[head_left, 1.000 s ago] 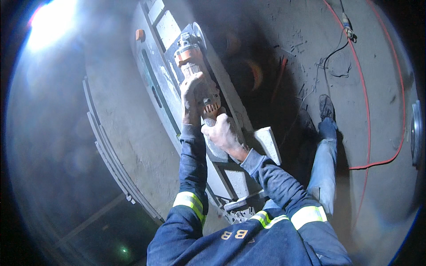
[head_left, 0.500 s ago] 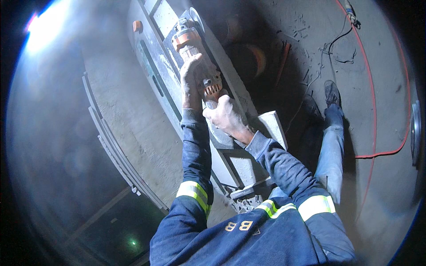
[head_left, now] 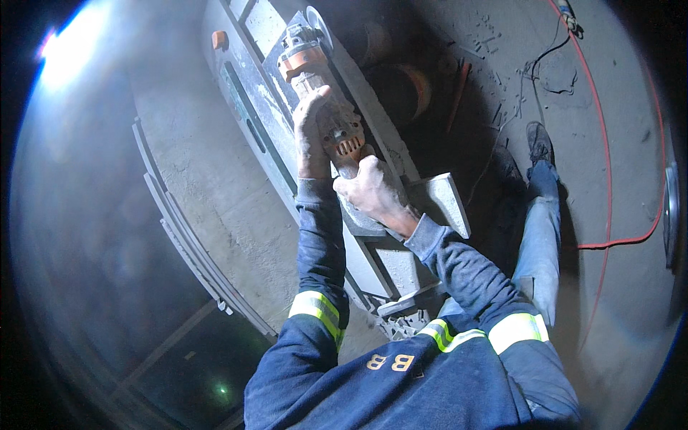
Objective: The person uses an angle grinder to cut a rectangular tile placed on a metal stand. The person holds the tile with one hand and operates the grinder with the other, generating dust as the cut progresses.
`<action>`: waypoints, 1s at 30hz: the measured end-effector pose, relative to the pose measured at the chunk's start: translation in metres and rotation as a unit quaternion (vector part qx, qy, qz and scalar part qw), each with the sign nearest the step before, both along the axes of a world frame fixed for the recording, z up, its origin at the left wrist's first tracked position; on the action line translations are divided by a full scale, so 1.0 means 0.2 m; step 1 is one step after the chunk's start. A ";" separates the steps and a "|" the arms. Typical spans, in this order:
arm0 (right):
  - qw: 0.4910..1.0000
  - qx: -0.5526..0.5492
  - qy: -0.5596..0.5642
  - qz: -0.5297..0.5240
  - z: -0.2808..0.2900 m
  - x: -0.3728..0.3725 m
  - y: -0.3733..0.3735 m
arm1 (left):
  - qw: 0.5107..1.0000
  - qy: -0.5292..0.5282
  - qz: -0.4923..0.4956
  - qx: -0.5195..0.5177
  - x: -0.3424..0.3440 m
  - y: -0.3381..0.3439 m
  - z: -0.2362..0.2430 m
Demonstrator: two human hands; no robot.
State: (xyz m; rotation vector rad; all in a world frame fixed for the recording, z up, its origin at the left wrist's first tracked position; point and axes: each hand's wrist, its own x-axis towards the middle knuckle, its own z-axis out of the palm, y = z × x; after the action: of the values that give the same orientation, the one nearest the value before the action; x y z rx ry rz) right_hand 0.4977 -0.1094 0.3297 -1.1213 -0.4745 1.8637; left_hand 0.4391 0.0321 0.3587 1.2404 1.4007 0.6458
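A dusty orange and grey angle grinder (head_left: 340,123) lies across the far part of a long pale slab (head_left: 378,129), its disc (head_left: 320,27) at the far end. My left hand (head_left: 310,129) is closed around the grinder's body, with the thumb along the top. At the near end, my right hand (head_left: 374,188) grips the rear handle. Where the disc's edge meets the slab cannot be made out.
Left of the slab runs a long frame with a dark green slotted strip (head_left: 247,118) and an orange knob (head_left: 219,39). Thin grey strips (head_left: 179,215) lie further left. Offcuts (head_left: 405,326) sit near my body. A red hose (head_left: 600,122) and black cable (head_left: 548,54) cross the floor at right.
The grinder and both hands have shifted slightly toward me along the slab. My grip on it is the same.
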 end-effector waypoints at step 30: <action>1.000 0.011 0.002 -0.026 0.04 0.06 -0.01 | 1.000 0.001 -0.002 -0.014 0.09 -0.06 0.08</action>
State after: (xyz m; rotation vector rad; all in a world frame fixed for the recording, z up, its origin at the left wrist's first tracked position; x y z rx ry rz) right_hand 0.5087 -0.1123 0.3368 -1.1064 -0.4582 1.8113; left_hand 0.4569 0.0203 0.3753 1.2212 1.4055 0.6198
